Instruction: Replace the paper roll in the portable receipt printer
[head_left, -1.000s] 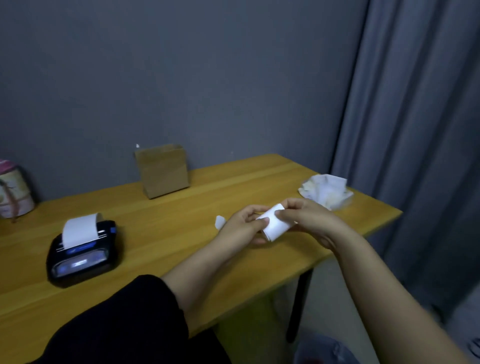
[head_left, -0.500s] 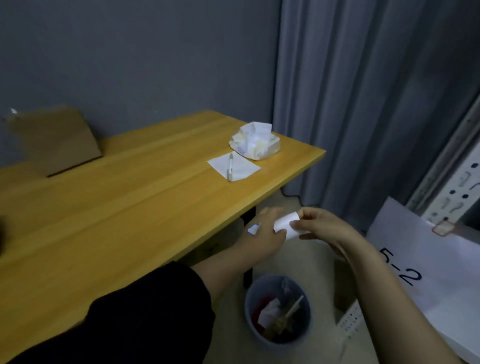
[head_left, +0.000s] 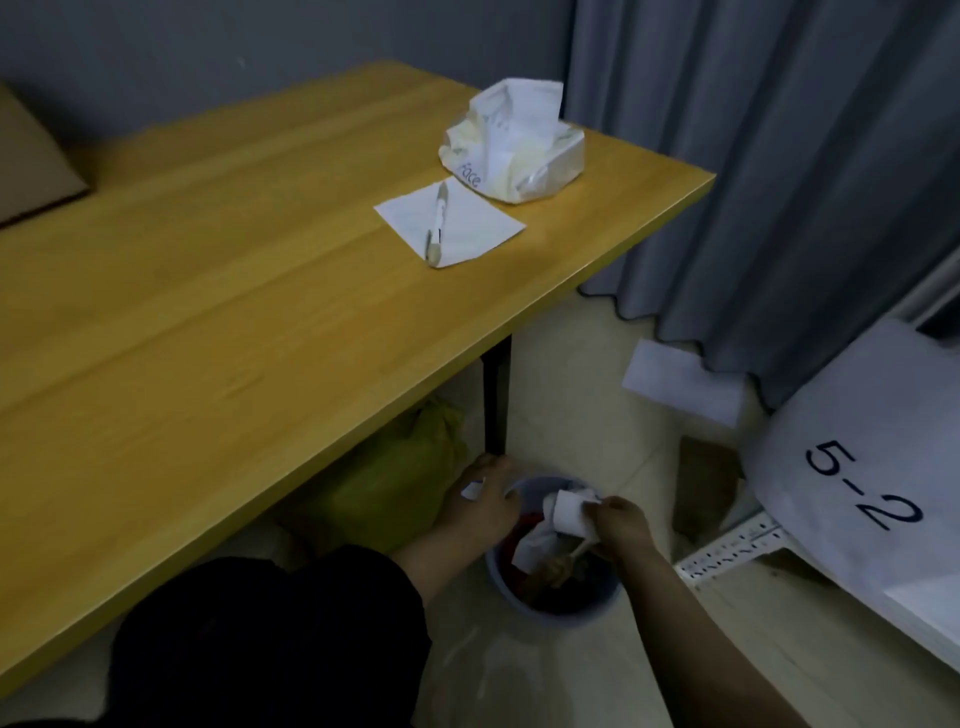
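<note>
My right hand (head_left: 618, 525) grips a white paper roll (head_left: 569, 514) by its end, held just above a blue-grey waste bin (head_left: 550, 610) on the floor. My left hand (head_left: 483, 504) is beside it over the bin's left rim, pinching a small white scrap of paper (head_left: 471, 490). The two hands are apart. The receipt printer is out of view.
The yellow wooden table (head_left: 234, 312) fills the left, with a sheet of paper (head_left: 449, 221) and a pen (head_left: 436, 223) on it, and a tissue pack (head_left: 511, 143). A black table leg (head_left: 496, 400) stands behind the bin. A white panel marked 5-2 (head_left: 872, 499) leans at right.
My view swung right and down from the table to the floor. Both hands dropped from the table edge to the bin and separated; the left now holds a scrap off the roll.
</note>
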